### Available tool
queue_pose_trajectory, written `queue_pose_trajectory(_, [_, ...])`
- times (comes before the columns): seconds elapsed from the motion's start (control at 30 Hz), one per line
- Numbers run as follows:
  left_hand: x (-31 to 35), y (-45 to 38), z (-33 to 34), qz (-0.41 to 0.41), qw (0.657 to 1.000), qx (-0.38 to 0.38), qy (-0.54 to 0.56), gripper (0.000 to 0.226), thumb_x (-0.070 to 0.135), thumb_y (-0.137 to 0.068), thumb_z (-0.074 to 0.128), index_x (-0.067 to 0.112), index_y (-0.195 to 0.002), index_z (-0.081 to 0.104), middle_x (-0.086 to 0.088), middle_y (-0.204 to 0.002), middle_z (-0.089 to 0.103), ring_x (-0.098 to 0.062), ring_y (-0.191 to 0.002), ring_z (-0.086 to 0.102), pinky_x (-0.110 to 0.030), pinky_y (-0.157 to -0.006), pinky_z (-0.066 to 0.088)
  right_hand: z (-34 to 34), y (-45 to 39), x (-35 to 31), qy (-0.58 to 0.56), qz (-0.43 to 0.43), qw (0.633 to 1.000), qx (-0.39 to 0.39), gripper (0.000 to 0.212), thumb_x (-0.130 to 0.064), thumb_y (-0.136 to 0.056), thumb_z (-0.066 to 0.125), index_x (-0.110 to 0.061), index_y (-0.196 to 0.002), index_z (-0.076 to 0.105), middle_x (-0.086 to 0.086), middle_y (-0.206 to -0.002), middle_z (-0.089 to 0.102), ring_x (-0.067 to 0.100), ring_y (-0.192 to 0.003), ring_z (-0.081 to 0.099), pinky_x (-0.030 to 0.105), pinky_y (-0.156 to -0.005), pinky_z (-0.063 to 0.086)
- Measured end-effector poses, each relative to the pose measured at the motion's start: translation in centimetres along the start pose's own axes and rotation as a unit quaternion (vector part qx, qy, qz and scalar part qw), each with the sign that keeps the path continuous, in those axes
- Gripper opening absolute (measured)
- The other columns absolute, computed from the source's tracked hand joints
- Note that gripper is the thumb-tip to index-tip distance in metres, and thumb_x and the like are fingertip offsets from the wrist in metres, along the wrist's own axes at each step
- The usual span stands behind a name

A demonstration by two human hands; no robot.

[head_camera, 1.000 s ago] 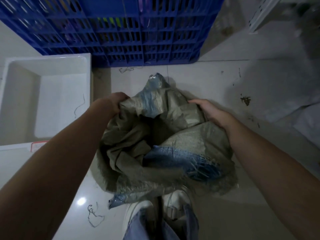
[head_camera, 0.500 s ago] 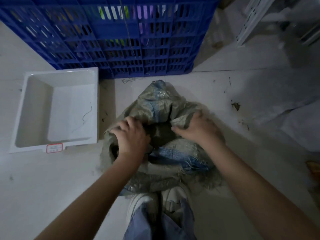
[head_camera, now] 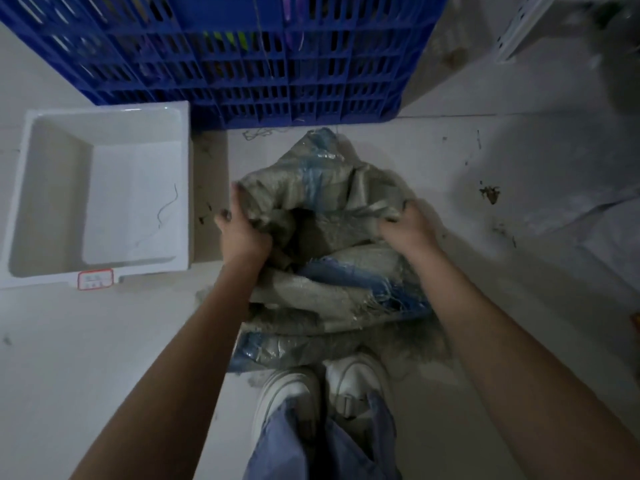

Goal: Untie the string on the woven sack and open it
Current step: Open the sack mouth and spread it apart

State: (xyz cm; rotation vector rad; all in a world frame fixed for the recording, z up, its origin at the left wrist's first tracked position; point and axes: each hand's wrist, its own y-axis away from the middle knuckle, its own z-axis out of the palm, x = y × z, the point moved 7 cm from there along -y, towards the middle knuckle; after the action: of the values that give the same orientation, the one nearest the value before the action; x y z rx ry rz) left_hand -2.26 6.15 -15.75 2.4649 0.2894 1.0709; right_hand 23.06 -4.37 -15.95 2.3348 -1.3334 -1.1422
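Sack (head_camera: 332,271), grey-green woven with blue bands, lay crumpled on the pale floor (head_camera: 104,341) just ahead of two white shoes (head_camera: 322,389), between the tray and the stained floor to the right. Mouth of it gaped, dark hollow visible in the middle. Frayed blue threads hung off the near fold. No string seen on the sack itself.

Left hand (head_camera: 242,230) gripped the left edge of the mouth, fingers curled shut on the cloth, thumb side toward the hollow. Right hand (head_camera: 408,226) clutched the right edge likewise, fingers folded over a bunched rim and partly hidden by it. Both hands held well apart, with the mouth stretched between them. Both forearms bare, reaching down from the bottom corners.

White tray (head_camera: 100,195) sat to the left of the sack, near but not touching, with a thin thread lying inside and a red-edged label (head_camera: 95,279) on its near rim. Blue crate (head_camera: 242,53) stood beyond, its near wall close to the far tip of the sack; touching or not, cannot tell. Loose thread (head_camera: 258,133) lay on the floor at the foot of the crate. Dark stain (head_camera: 490,194) marked the floor to the right. Blue jeans (head_camera: 322,445) covered the legs above the shoes.
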Motion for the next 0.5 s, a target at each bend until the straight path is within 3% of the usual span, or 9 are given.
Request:
queue_pose_trajectory(0.07, [-0.7, -0.6, -2.1, -0.058, 0.972, 0.041, 0.225, 0.075, -0.008, -0.085, 0.036, 0.027, -0.149, 0.019, -0.006, -0.142, 0.04, -0.026, -0.105, 0.059, -0.024, -0.08, 0.052, -1.5, -0.1, 0.7, -0.186, 0.046, 0.981, -0.032, 0.023, -0.014, -0.083, 0.059, -0.011, -0.105, 0.059, 0.01, -0.1, 0.063, 0.024, -0.087, 0.061, 0.027, -0.071, 0.048])
queue_pose_trajectory(0.13, [-1.3, -1.0, -3.0, -0.141, 0.915, -0.003, 0.377, 0.069, -0.016, -0.081, 0.028, 0.02, -0.137, 0.044, -0.006, -0.11, 0.056, -0.02, -0.075, 0.057, -0.02, -0.054, 0.052, -2.1, 0.3, 1.7, -0.281, 0.123, 0.947, -0.096, 0.028, -0.012, -0.083, 0.059, -0.007, -0.111, 0.059, 0.012, -0.096, 0.064, 0.025, -0.079, 0.061, 0.027, -0.063, 0.049])
queue_pose_trajectory(0.17, [-1.5, -1.2, -3.2, -0.178, 0.896, -0.033, 0.406, 0.058, -0.017, -0.079, 0.028, 0.013, -0.12, 0.056, -0.007, -0.096, 0.058, -0.021, -0.072, 0.055, -0.023, -0.052, 0.052, -2.2, 0.6, 2.0, -0.302, 0.152, 0.932, -0.129, 0.025, -0.013, -0.084, 0.056, -0.008, -0.108, 0.059, 0.011, -0.092, 0.064, 0.023, -0.076, 0.06, 0.028, -0.062, 0.049])
queue_pose_trajectory(0.23, [-1.4, -0.8, -3.4, -0.237, 0.871, -0.085, 0.422, 0.034, -0.013, -0.079, 0.029, 0.005, -0.084, 0.058, -0.01, -0.082, 0.054, -0.024, -0.073, 0.054, -0.03, -0.067, 0.054, -2.7, 0.7, 2.5, -0.34, 0.182, 0.91, -0.154, 0.012, -0.013, -0.088, 0.05, -0.009, -0.095, 0.059, 0.01, -0.084, 0.061, 0.021, -0.074, 0.058, 0.031, -0.063, 0.048])
queue_pose_trajectory(0.3, [-0.8, -0.1, -3.5, -0.252, 0.854, -0.113, 0.441, 0.028, -0.011, -0.069, 0.031, 0.005, -0.076, 0.053, -0.011, -0.081, 0.054, -0.026, -0.075, 0.054, -0.036, -0.076, 0.05, -3.3, 0.2, 3.1, -0.383, 0.188, 0.893, -0.141, 0.013, -0.013, -0.089, 0.045, -0.011, -0.089, 0.058, 0.01, -0.085, 0.06, 0.022, -0.077, 0.057, 0.033, -0.066, 0.048])
queue_pose_trajectory(0.37, [0.1, 0.5, -3.5, -0.232, 0.848, -0.139, 0.455, 0.035, -0.005, -0.058, 0.032, 0.003, -0.083, 0.054, -0.014, -0.085, 0.057, -0.029, -0.079, 0.055, -0.039, -0.073, 0.047, -3.8, -0.3, 3.3, -0.414, 0.177, 0.885, -0.121, 0.016, -0.015, -0.089, 0.042, -0.011, -0.092, 0.058, 0.011, -0.088, 0.06, 0.024, -0.08, 0.058, 0.034, -0.068, 0.048])
queue_pose_trajectory(0.5, [0.2, 0.1, -1.8, -0.259, 0.836, -0.157, 0.457, 0.036, 0.012, -0.092, 0.023, 0.004, -0.109, 0.053, -0.018, -0.095, 0.06, -0.031, -0.087, 0.057, -0.041, -0.089, 0.041, -3.2, -0.8, 4.4, -0.472, 0.19, 0.857, -0.078, 0.024, -0.018, -0.09, 0.039, -0.011, -0.083, 0.061, 0.01, -0.071, 0.067, 0.025, -0.074, 0.058, 0.032, -0.066, 0.047])
